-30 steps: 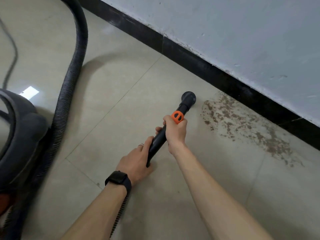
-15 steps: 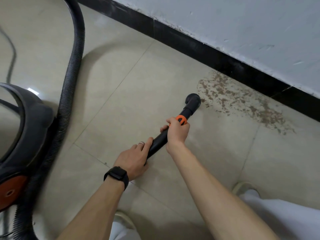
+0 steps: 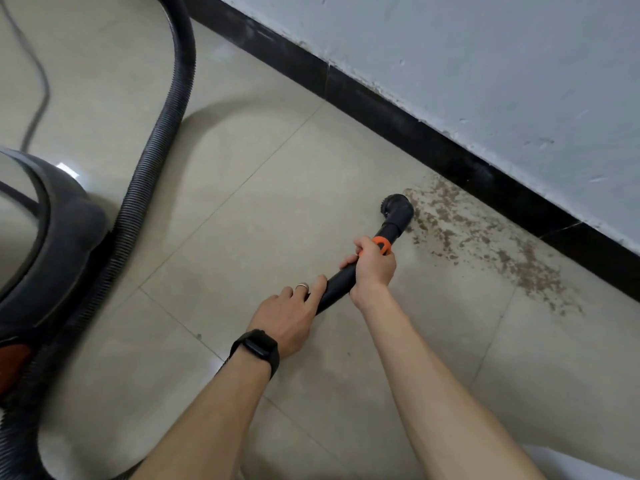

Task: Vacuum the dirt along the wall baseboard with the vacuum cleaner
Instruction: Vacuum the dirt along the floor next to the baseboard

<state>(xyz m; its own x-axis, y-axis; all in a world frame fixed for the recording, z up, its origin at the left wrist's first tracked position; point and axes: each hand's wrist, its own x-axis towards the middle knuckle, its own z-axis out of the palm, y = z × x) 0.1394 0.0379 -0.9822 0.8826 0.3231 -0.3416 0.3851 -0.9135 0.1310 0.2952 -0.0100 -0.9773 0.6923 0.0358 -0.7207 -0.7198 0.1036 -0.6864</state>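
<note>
1 thin grey cable (image 3: pixel 43 102) trails over the beige floor tiles (image 3: pixel 242 202); 1 black wristwatch (image 3: pixel 258 348) sits lower centre.

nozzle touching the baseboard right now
No, the nozzle sits at the left edge of the dirt patch, with floor between it and the baseboard.

The baseboard (image 3: pixel 433 140) runs along the foot of the wall (image 3: pixel 485 64), from the floor's (image 3: pixel 242 202) far edge down to its right edge, and the dirt (image 3: pixel 485 237) lies on the floor against it. The nozzle (image 3: pixel 398 209) sits at the dirt's left end, its wand (image 3: pixel 337 282) slanting back through the right hand (image 3: pixel 374 268), with the left hand (image 3: pixel 287 315) just behind. The vacuum cleaner (image 3: pixel 52 254) stands at the floor's left edge, its hose (image 3: pixel 156 133) arching beside it and a cord (image 3: pixel 38 81) farther left.
</note>
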